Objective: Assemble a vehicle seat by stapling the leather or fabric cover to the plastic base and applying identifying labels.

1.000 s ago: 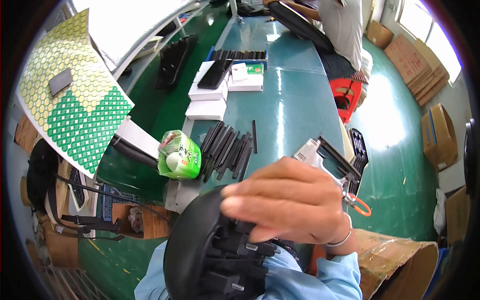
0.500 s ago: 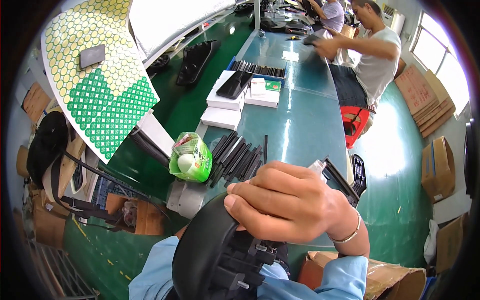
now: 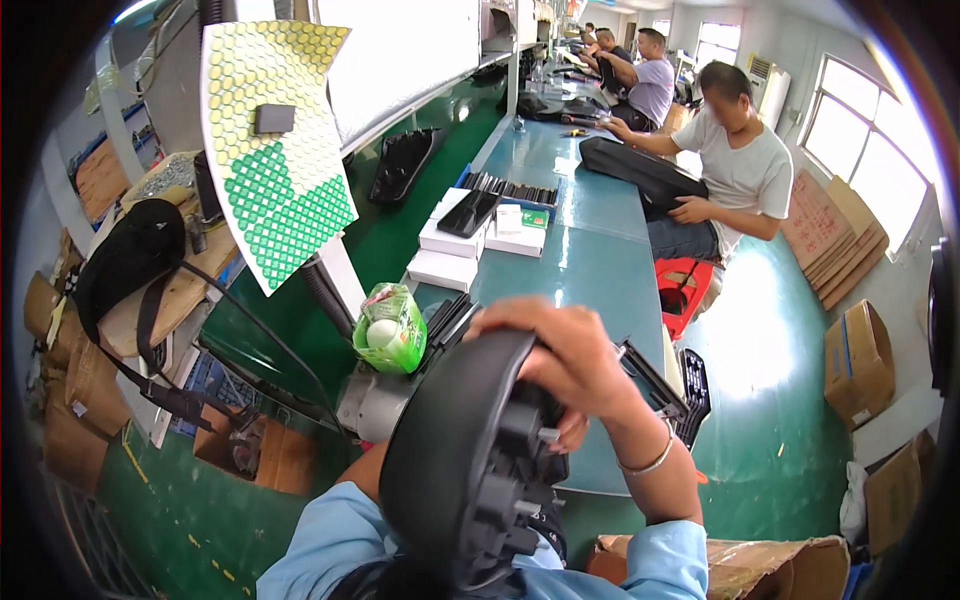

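Note:
A smooth black padded part (image 3: 440, 440), rounded on its outer face, stands on edge close in front of me. Black plastic mounts (image 3: 510, 430) with metal studs stick out of its right side. My right hand (image 3: 560, 350) is wrapped over the top right rim, its fingers bent onto the part and its underside. A bracelet (image 3: 650, 450) circles that wrist. My left forearm (image 3: 368, 472) reaches up behind the part, which hides the left hand and its fingers. Just beyond lie several black strips (image 3: 445, 330) and a green packet (image 3: 390, 335) holding a white round thing.
A phone (image 3: 468, 212) lies on white boxes (image 3: 445, 268) on the blue-green table (image 3: 590, 260). At left hangs a sticker sheet (image 3: 280, 190). A co-worker (image 3: 740, 160) sits at the table's right side with a long black part (image 3: 640, 170). An open carton (image 3: 720, 565) stands at lower right.
My view has tilted up. The padded part has turned to show more of its outer face, and my right hand has shifted along its rim. The co-worker now holds a long black part.

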The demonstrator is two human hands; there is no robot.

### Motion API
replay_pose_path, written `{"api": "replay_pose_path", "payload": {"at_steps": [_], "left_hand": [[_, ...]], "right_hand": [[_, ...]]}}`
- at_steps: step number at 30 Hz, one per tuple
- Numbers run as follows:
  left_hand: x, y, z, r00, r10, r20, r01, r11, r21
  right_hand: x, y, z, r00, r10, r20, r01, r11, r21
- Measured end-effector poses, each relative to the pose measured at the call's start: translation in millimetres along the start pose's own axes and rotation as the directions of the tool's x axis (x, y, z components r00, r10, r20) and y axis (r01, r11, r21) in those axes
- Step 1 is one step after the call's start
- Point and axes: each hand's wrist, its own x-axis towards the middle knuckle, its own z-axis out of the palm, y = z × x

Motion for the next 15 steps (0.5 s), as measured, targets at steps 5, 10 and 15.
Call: {"api": "replay_pose_path", "payload": {"at_steps": [5,10,15], "left_hand": [[2.2,20.4,14.9,0.991,0.133,-0.027,-0.127,0.980,0.153],[43.6,46.6,34.4,0.842,0.498,-0.210,-0.424,0.849,0.314],[48.2,100.7,51.5,0.708,0.352,0.613,-0.625,0.717,0.310]], "right_hand": [[18.8,7.3,-29.8,0.969,0.194,-0.154,-0.174,0.975,0.135],[-12.9,65.5,-41.1,0.930,0.329,-0.161,-0.280,0.922,0.270],[-15.6,85.1,-38.9,0.941,0.311,-0.135,-0.257,0.914,0.315]]}}
